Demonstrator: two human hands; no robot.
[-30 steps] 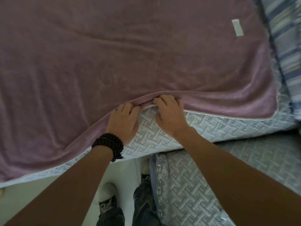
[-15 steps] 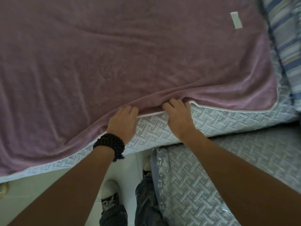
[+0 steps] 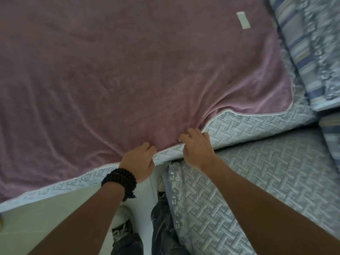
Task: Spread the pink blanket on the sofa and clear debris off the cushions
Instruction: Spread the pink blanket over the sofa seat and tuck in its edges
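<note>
While the pink blanket (image 3: 128,70) lies spread over the quilted sofa cushion (image 3: 248,124), the left hand (image 3: 138,161) and right hand (image 3: 197,147) each pinch its near edge, fingers curled closed

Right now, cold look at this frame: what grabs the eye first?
The pink blanket fills most of the frame, spread over the quilted grey sofa cushion, with a small white label near its far right corner. At bottom centre, the left hand and right hand both grip the blanket's near edge, puckering the fabric towards them. A dark beaded bracelet sits on the left wrist.
</note>
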